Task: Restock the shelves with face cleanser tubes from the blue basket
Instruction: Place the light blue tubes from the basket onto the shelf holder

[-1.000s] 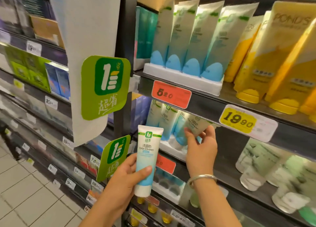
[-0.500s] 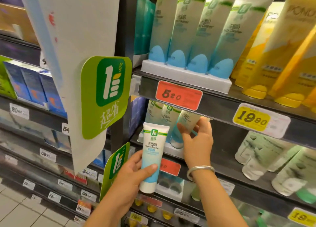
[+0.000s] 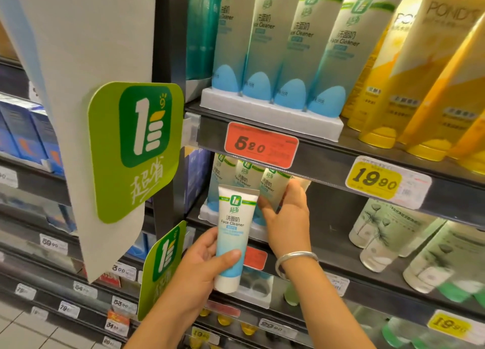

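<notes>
My left hand [image 3: 203,264] grips a small white and blue face cleanser tube [image 3: 232,233] upright, cap down, in front of the middle shelf. My right hand [image 3: 284,217], with a silver bracelet on the wrist, reaches into that shelf and holds the rightmost tube [image 3: 273,188] of a row of matching small tubes [image 3: 242,176] standing in a white tray [image 3: 207,213]. On the shelf above, larger tubes of the same cleanser [image 3: 286,52] stand in another white tray [image 3: 273,120]. The blue basket is out of view.
Yellow tubes [image 3: 420,86] stand right of the large cleansers. Pale green tubes [image 3: 393,238] fill the middle shelf's right side. A green sign [image 3: 139,149] and a white hanging banner [image 3: 86,86] jut out at the left. Price tags [image 3: 262,145] line the shelf edges.
The view has moved closer to the shelves. My right hand has pushed its tube a little deeper and more upright into the row. My left hand keeps holding its tube.
</notes>
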### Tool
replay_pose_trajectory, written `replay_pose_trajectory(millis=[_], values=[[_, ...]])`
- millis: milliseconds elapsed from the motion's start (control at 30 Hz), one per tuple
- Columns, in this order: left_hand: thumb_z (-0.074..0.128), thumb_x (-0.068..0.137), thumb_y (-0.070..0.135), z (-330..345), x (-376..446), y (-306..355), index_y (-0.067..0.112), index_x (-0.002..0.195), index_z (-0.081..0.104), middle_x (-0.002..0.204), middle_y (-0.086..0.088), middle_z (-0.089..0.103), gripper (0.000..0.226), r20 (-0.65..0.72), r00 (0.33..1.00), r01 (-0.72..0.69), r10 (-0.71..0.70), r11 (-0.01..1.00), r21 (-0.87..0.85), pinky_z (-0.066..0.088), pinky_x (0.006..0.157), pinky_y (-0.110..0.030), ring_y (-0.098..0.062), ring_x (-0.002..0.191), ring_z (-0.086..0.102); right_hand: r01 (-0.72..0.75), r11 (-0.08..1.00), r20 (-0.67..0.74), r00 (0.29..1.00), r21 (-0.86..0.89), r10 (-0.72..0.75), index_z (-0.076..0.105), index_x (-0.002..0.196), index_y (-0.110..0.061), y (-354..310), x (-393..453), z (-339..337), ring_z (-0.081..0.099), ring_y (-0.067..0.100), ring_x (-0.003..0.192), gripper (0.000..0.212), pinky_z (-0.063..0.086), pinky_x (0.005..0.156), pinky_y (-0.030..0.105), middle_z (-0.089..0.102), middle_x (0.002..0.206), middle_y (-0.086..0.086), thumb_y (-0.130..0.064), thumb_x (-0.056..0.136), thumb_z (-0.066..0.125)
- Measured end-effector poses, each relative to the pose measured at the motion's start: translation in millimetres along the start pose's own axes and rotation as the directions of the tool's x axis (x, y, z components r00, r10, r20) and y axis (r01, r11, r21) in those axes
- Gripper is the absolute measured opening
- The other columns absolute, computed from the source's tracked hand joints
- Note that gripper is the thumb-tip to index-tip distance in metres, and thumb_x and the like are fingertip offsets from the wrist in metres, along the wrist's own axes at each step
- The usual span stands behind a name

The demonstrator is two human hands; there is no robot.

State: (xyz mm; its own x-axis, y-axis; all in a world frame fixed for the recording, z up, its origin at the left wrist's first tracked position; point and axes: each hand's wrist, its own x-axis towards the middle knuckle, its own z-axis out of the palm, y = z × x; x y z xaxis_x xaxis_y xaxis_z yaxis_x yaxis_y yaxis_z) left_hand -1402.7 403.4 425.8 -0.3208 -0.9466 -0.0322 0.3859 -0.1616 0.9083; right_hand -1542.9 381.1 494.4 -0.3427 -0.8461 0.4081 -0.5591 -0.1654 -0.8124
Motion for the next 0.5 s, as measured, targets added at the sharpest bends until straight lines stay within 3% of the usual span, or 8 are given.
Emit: replay_pose_trajectory(millis=[67,200,233,333,500], values=[[0.079,0.06,0.012,3.1,1.6,0.0,0.02,0.118,0.054,0.106,-0.006,0.071,0.063,-0.012,1.0,0.0,0.0,1.0,-0.017,0.054,0.068,-0.021,-0.017,0.093,0.069,-0.01,1.0,0.012,1.0,-0.017,0.01,0.05,0.108,-0.012,0.8,0.0,-1.7,0.052,0.019,0.1,0.03,0.047,0.088,0.033,0.048,0.104,0.0,-0.017,0.083,0.066],[0.079,0.055,0.011,7.8,-0.6,-0.1,0.014,0.108,0.054,0.095,-0.007,0.073,0.058,-0.011,1.0,0.0,-0.001,0.998,-0.06,0.054,0.064,-0.021,-0.016,0.082,0.07,-0.022,1.0,0.064,0.998,0.005,0.022,0.052,0.102,-0.027,4.5,-6.9,-19.0,0.058,0.009,0.089,0.025,0.043,0.074,0.007,0.061,0.098,-0.003,-0.016,0.083,0.066],[0.08,0.051,0.014,10.0,-2.0,0.0,0.012,0.105,0.054,0.092,-0.008,0.073,0.06,0.002,1.0,0.002,-0.001,0.998,-0.067,0.054,0.063,-0.022,-0.016,0.079,0.07,-0.029,1.0,0.05,0.998,0.006,0.029,0.053,0.102,-0.028,6.8,-11.9,-26.3,0.059,0.008,0.087,0.024,0.043,0.072,0.006,0.063,0.094,-0.004,-0.018,0.084,0.065],[0.08,0.047,0.02,19.8,-3.0,1.4,0.007,0.104,0.054,0.091,-0.01,0.073,0.063,0.037,0.999,0.008,-0.006,0.997,-0.072,0.055,0.063,-0.025,-0.018,0.078,0.069,-0.087,0.986,0.071,0.994,0.141,0.078,0.061,0.095,-0.025,10.4,-26.4,-46.1,0.065,0.007,0.082,0.008,0.053,0.075,0.021,0.068,0.086,-0.008,-0.024,0.088,0.059],[0.078,0.057,0.011,37.4,1.2,1.3,0.006,0.107,0.054,0.093,-0.01,0.073,0.055,0.065,0.997,0.031,-0.027,0.998,-0.06,0.054,0.067,-0.025,-0.019,0.083,0.069,-0.245,0.905,0.31,0.941,0.347,0.136,0.067,0.093,-0.014,8.5,-36.6,-57.8,0.068,0.009,0.079,0.014,0.057,0.069,0.025,0.072,0.087,0.002,-0.019,0.089,0.054]])
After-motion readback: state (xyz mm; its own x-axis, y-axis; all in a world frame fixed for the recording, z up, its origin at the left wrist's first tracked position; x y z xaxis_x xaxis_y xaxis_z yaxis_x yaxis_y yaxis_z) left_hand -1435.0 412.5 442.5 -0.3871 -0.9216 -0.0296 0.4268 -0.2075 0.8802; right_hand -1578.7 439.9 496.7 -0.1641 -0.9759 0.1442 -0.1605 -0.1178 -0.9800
